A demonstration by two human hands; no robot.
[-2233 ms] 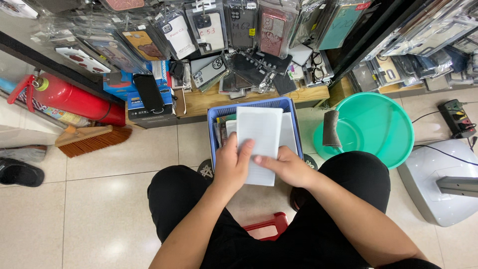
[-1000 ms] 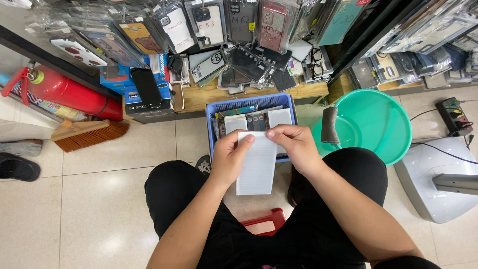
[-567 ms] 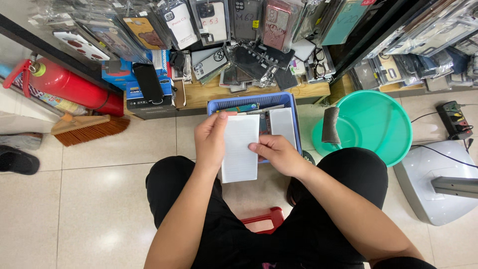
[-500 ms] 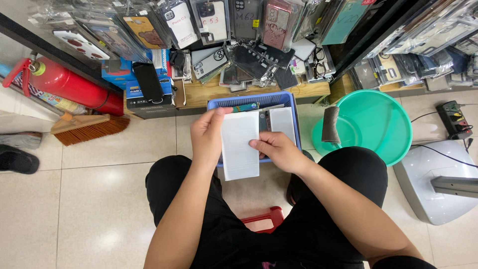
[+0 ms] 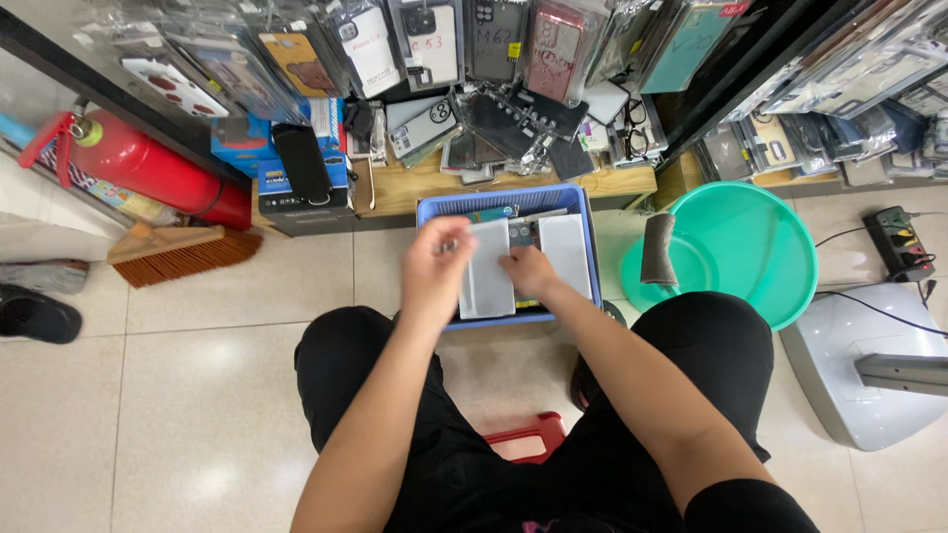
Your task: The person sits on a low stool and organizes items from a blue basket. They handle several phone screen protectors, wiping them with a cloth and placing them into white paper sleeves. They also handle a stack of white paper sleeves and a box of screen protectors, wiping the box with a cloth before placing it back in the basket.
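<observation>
I sit on a low red stool (image 5: pixel 523 439) facing a blue plastic basket (image 5: pixel 583 212) on the floor. My left hand (image 5: pixel 434 266) grips a flat white packet (image 5: pixel 487 281) by its left edge and holds it over the basket's left half. My right hand (image 5: pixel 528 271) reaches into the middle of the basket, fingers down among the packets there. Another white packet (image 5: pixel 565 255) lies in the basket's right side. Darker packets show at the basket's far end.
A green plastic basin (image 5: pixel 746 242) with a grey cloth (image 5: pixel 657 249) over its rim stands right of the basket. Packaged phone cases hang above a wooden shelf (image 5: pixel 415 188). A red fire extinguisher (image 5: pixel 148 168) and a brush (image 5: pixel 173 255) lie left. A power strip (image 5: pixel 901 242) and grey appliance (image 5: pixel 869 360) are right.
The white packet was held by both hands above my lap, then moved forward and left into the basket. My right hand let go of it and reached into the basket's middle.
</observation>
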